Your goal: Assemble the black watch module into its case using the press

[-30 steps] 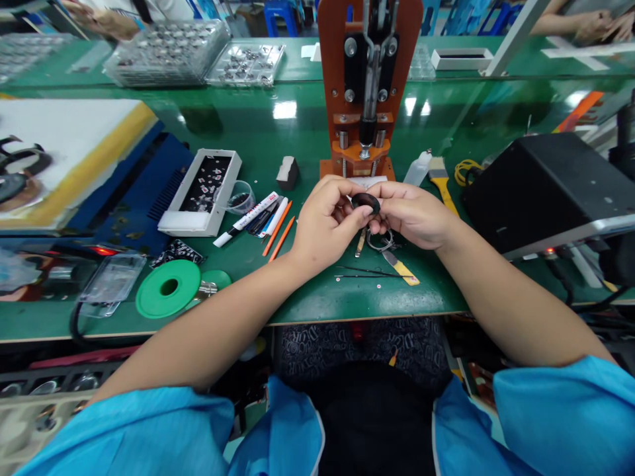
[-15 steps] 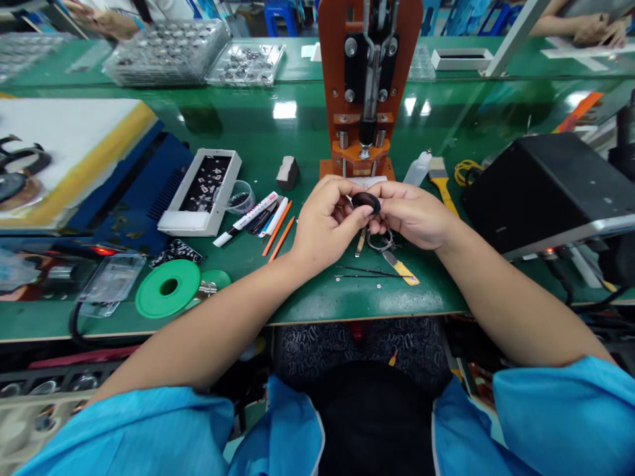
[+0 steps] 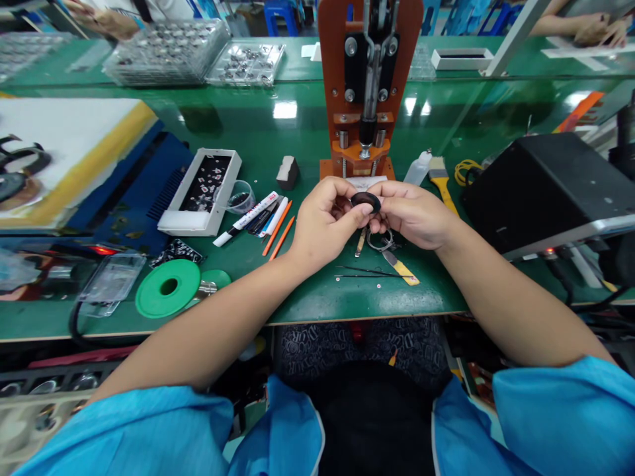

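Note:
A small round black part (image 3: 366, 201), dark and dished like a ring or cap, is held up between my two hands in front of the press. My left hand (image 3: 323, 228) pinches it from the left with thumb and fingers. From the right, my right hand (image 3: 414, 215) closes thumb and fingers at its edge. Below the hands lie a metal ring of wire (image 3: 381, 242), a yellow-handled blade (image 3: 407, 272) and thin black rods (image 3: 372, 272). The fingertips partly hide the part's underside.
An orange lever press (image 3: 331, 86) stands straight ahead. To the left are pens (image 3: 247, 219), a white parts box (image 3: 219, 221) and a green solder spool (image 3: 149, 289). A clear bottle (image 3: 418, 168), a brush (image 3: 439, 178) and a black box unit (image 3: 536, 192) sit right. Co-workers' hands show beyond.
My left hand and wrist have shifted very slightly, with the black part tilting a little. Both hands keep their grip, and the bench items look the same.

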The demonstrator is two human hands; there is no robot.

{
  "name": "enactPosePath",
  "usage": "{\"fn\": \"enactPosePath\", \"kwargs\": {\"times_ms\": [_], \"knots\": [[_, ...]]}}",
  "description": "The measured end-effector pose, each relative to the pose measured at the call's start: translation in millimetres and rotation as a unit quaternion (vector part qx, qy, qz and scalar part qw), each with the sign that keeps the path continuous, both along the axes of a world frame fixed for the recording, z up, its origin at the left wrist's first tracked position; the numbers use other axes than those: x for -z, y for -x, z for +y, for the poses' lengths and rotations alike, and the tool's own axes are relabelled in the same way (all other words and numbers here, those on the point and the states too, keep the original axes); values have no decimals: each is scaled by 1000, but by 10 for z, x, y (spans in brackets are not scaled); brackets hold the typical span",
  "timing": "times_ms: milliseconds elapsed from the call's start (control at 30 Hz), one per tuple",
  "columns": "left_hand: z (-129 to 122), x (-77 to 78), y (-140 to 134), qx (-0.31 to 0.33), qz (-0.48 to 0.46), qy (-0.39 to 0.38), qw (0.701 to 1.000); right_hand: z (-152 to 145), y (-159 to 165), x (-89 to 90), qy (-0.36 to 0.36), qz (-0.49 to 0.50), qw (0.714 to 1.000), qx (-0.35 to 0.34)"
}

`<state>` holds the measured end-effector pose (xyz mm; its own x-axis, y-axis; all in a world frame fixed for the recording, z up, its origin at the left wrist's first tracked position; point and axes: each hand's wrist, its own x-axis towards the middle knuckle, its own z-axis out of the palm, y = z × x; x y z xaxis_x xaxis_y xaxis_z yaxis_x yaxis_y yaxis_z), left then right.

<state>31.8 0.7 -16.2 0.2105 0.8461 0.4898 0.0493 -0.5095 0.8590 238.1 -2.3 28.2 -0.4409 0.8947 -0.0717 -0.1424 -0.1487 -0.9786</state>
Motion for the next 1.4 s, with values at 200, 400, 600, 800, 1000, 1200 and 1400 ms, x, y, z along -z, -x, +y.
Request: {"fn": "enactPosePath", "kwargs": {"times_ms": [200,400,600,800,1000,1200,1400], "knots": [[6,-49,10,21,-10,9,1000,14,-10,28,-12,-15,1000,22],[6,-94,17,42,-23,84,995,28,-36,28,-96,-21,989,111],[21,-62,-4,50,-41,102,993,14,0,17,-141,-1,984,112],[47,-42,3,50,-49,96,993,4,13,20,-122,-18,986,112],[18,-78,-4,52,-60,90,993,-4,18,43,-115,-21,987,113],[-3,-125,-31,48,-94,128,986,13,12,68,-98,9,989,115],[8,-146,-38,56,-142,171,973,14,-1,65,-109,11,991,74]]}}
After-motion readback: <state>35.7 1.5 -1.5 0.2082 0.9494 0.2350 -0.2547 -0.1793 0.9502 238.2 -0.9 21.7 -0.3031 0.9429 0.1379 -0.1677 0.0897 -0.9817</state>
